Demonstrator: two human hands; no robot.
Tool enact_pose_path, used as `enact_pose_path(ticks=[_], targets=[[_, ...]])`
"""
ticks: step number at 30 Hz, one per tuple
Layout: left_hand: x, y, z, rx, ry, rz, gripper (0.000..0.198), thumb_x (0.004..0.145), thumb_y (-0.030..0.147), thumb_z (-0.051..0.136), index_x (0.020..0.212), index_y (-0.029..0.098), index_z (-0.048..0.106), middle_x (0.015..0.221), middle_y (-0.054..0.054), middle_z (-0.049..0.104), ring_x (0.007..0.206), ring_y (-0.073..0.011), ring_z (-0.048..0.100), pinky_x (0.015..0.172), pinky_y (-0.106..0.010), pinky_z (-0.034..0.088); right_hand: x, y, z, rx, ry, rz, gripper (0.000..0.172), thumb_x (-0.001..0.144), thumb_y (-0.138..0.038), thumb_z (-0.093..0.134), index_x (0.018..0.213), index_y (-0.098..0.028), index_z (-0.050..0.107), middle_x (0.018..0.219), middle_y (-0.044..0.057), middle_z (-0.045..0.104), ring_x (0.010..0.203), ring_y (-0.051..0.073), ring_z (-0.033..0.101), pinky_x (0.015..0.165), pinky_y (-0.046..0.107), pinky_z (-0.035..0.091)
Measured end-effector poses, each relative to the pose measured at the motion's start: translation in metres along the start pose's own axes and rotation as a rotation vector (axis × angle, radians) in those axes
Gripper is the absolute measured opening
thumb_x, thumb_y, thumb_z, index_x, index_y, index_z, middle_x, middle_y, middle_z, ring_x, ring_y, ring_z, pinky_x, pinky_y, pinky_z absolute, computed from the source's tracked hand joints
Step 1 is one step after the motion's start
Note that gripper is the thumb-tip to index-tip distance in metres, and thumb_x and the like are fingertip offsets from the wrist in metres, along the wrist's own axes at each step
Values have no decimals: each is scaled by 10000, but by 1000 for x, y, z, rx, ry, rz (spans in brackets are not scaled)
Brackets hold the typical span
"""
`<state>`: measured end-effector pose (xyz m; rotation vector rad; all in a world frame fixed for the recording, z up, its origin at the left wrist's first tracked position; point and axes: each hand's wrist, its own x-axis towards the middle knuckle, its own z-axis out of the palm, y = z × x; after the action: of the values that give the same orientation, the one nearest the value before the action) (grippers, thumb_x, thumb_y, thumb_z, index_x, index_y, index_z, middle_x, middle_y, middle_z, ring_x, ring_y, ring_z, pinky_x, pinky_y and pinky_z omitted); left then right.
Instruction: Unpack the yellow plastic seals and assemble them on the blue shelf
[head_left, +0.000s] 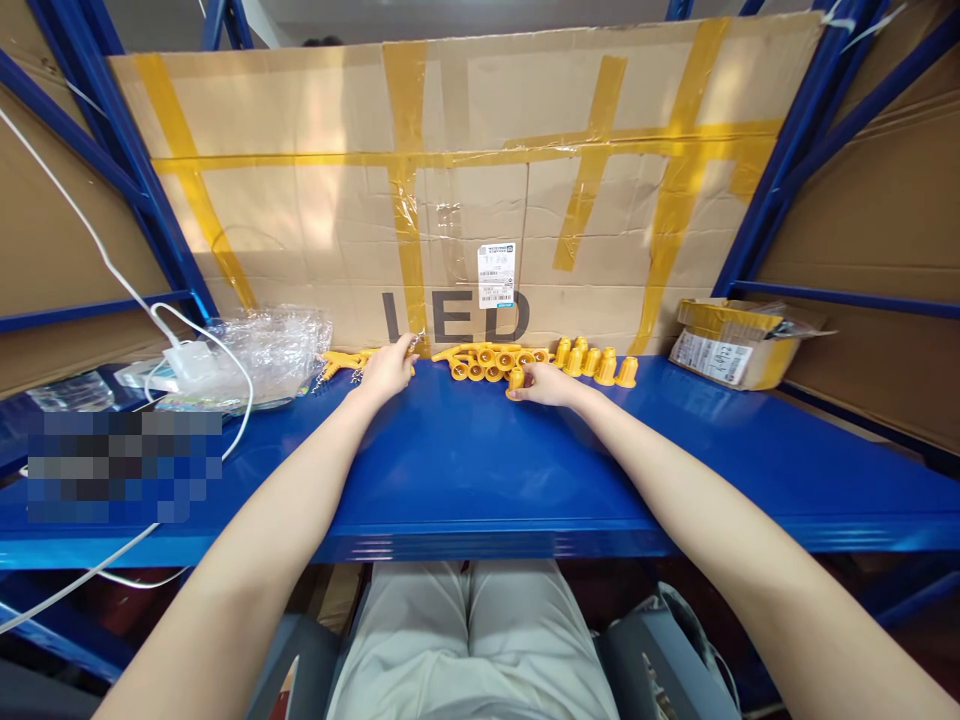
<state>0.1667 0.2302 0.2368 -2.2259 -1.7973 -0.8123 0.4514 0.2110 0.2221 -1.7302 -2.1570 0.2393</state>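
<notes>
My right hand [553, 386] is closed on a yellow plastic cup-shaped piece [515, 382], held low at the front of a pile of yellow pieces. That pile [486, 360] shows round open ends facing me and lies against the cardboard. To its right, several similar yellow cups [605, 367] stand upright on the blue shelf. My left hand [387, 370] has its fingers closed around a yellow piece with a small silvery chain, mostly hidden by the fingers. Left of that hand lie other yellow pieces [341, 364] with small metal chains.
A large taped cardboard sheet [322, 230] backs the blue shelf [465, 470]. Clear plastic bags [274, 345] and a white plug with cable [191, 362] lie at left. An open small carton [735, 345] sits at right. Blue posts frame both sides.
</notes>
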Motion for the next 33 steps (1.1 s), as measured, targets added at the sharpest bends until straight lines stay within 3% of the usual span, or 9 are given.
enact_pose_path(ticks=[8,14,21,24,26,29,33], targets=[[-1,9,17,-151,-113,101,189,901,380,485,958,211,547,918,-81,698,939,-246,650,862,-361,478,-1,-1,-3,-61,187,-136,201,700,-199,635,864,-193,518,844,47,637,767,196,581,644,274,422],[-3,20,28,-182,-189,113,95,866,284,524,926,211,537,943,-61,699,934,-230,657,849,-337,488,2,4,0,-52,195,-262,246,714,-198,619,954,-171,569,960,74,669,864,216,617,759,300,459],[-2,19,24,-53,-321,86,101,826,264,552,808,182,608,849,-61,684,839,-228,653,801,-340,499,-1,-1,-1,-67,166,-266,248,733,-222,633,973,-163,615,945,74,680,819,208,624,704,289,459],[-2,15,23,-9,-254,172,151,826,294,559,784,174,641,953,-83,669,928,-241,637,868,-361,486,-3,-3,-4,-72,148,-252,243,745,-233,632,977,-164,618,944,77,683,820,213,623,697,289,450],[-2,13,21,18,-189,210,182,852,306,533,871,178,660,1053,-97,639,1002,-250,615,911,-380,471,-4,-3,-4,-73,147,-245,243,749,-241,635,980,-168,619,944,74,686,823,216,623,691,287,445],[-3,11,18,35,-132,163,240,904,322,459,1002,206,645,1118,-105,597,1048,-262,593,921,-412,466,-4,-3,-4,-64,145,-243,235,756,-253,639,977,-174,624,948,71,689,822,214,624,680,279,437],[-2,11,16,6,-116,169,211,900,322,477,971,200,633,1149,-106,562,1081,-265,572,929,-408,465,-4,-3,-5,-58,122,-265,207,763,-254,645,952,-172,630,925,66,693,800,199,622,652,261,417]])
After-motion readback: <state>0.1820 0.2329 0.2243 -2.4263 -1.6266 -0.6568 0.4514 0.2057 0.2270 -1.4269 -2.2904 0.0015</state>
